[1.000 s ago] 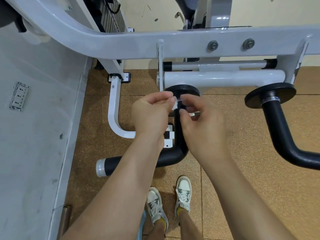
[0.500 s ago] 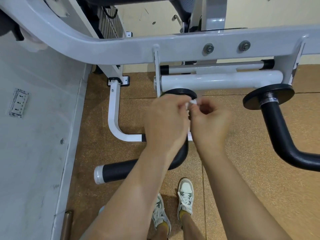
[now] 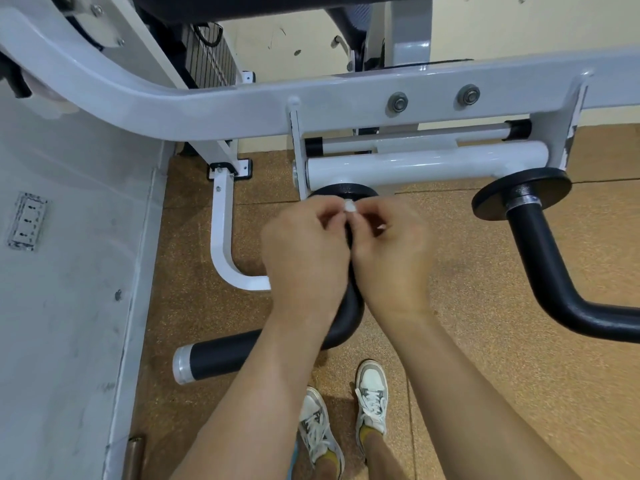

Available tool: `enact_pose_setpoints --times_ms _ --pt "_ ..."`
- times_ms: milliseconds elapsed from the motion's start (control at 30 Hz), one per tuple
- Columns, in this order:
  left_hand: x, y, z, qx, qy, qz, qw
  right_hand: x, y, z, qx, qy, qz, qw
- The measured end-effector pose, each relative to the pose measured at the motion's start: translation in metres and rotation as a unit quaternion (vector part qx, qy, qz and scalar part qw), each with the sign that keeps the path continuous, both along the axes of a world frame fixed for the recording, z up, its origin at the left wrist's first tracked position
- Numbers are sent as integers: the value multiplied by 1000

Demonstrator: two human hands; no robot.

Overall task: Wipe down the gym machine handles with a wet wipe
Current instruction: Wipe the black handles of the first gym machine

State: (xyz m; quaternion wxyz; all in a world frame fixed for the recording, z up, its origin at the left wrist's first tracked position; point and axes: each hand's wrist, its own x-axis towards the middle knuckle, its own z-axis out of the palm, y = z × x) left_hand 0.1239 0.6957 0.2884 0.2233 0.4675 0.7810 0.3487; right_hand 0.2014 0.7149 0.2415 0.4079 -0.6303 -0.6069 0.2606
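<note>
At my far left stands a pale grey wall (image 3: pixel 69 271) with a white socket plate (image 3: pixel 26 221) on it. Next comes the black curved handle with a silver end cap (image 3: pixel 214 363), which runs up beneath both my hands to a black round disc (image 3: pixel 343 190) under the white-painted steel frame (image 3: pixel 346 109). My left hand (image 3: pixel 304 258) and right hand (image 3: pixel 391 258) meet over that handle, fingers curled, fingertips together pinching the small white wet wipe (image 3: pixel 349 205). It peeks out between them just in front of the disc; I cannot tell whether it touches the handle. Well apart on the right sits the second black bent handle (image 3: pixel 540 258).
</note>
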Motion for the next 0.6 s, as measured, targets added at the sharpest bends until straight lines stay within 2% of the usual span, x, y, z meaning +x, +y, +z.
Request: enact_pose_setpoints --times_ms 67,133,200,233,333,400,433,600 --pt "9 2 -4 35 115 -98 988 5 0 -4 -96 131 -74 984" --pt "13 9 -6 -18 201 -194 960 7 0 -4 -188 276 -135 933" --pt "8 11 -3 -43 199 -225 953 8 -2 0 -257 404 -162 863" --pt "4 9 1 -32 172 -204 963 9 -2 3 -268 438 -161 843" --pt "-10 -2 3 2 103 -127 987 5 1 6 -302 516 -167 784" --pt "-12 -8 -2 4 105 -137 985 2 3 3 -348 566 -183 725" --pt "-11 -8 -4 0 105 -136 985 0 4 0 -364 574 -184 710" --pt "-8 -11 0 -21 94 -121 988 9 5 -12 -401 505 -186 741"
